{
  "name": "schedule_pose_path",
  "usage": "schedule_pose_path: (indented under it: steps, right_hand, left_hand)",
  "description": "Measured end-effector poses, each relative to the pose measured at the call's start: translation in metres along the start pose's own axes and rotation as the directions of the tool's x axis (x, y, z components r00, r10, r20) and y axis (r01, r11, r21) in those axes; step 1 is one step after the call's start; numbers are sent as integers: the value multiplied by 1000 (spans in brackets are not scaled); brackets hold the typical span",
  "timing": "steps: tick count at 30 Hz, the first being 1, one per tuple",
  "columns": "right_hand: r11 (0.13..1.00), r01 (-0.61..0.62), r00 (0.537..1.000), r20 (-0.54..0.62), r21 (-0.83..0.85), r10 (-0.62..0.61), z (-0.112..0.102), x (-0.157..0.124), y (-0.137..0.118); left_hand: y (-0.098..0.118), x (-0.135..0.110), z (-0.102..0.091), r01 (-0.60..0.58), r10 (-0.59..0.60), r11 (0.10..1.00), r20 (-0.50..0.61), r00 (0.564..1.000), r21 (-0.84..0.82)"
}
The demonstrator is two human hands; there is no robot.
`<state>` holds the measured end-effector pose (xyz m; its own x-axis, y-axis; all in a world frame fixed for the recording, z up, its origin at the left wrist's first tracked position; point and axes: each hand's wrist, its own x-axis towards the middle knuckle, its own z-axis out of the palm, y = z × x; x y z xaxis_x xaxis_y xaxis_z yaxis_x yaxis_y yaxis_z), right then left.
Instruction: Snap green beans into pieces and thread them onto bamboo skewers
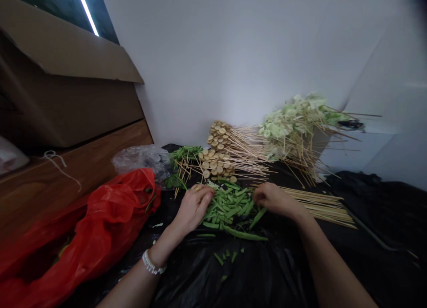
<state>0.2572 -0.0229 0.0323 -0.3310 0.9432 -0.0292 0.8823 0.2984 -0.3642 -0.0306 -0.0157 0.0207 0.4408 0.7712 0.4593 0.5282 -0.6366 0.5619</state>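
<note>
A loose heap of cut green bean pieces (230,205) lies between my two hands on black plastic sheeting (200,272). My left hand (196,203) rests against the heap's left side, fingers stretched out and thumb along its edge; it appears to hold nothing. At the heap's right side, my right hand (271,199) has its fingers curled inward, and whatever they grip is hidden. Just below those fingers lies a longer bean piece (258,218). Bare wooden skewers (316,205) lie in a bundle beyond my right wrist. One long bean (245,233) lies along the heap's front edge.
Behind the heap are skewered round slices (216,161), skewered green stalks (187,153) and skewered leafy cabbage (290,121) against a white wall (233,54). A red plastic bag (106,219), a clear bag (143,161) and a cardboard box (73,99) stand at left.
</note>
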Motion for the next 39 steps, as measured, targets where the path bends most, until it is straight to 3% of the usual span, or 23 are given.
schedule_pose_path:
  steps: [3,7,11,16,19,21,27,32,39]
  right_hand:
    - [999,25,990,143,-33,-20,1,-6,-3]
    - [980,85,985,164,-179,-55,8,-8,-10]
    - [972,73,988,149,-222,-41,8,-9,-11]
    - [996,90,988,131,-30,-85,-4,-14,-9]
    - [979,139,985,81,149,-153,-7,-14,-20]
    - [965,193,980,15,178,-199,-4,-13,-31]
    - [959,276,949,-178,68,-261,9,-7,-53]
    - [952,273,927,-226,-136,-298,17,-5,-64]
    - [871,283,882,-247,-401,-400,36,-2,-89]
  left_hand:
    - [-1,0,0,-1,0,1000,-45,999,-29]
    - [0,0,1,0,-2,1000,-57,998,-30]
    - [1,0,1,7,-9,1000,-63,998,-26]
    - [4,0,2,15,-18,999,-84,996,-40]
    - [8,-1,3,-12,5,997,-83,997,-77]
    - [10,-3,3,-35,29,994,-57,998,-106]
    - [11,-7,8,-72,82,995,146,986,-69]
    - [7,-6,12,-97,108,991,128,986,-87]
    - [10,-9,16,-137,137,991,116,984,-16]
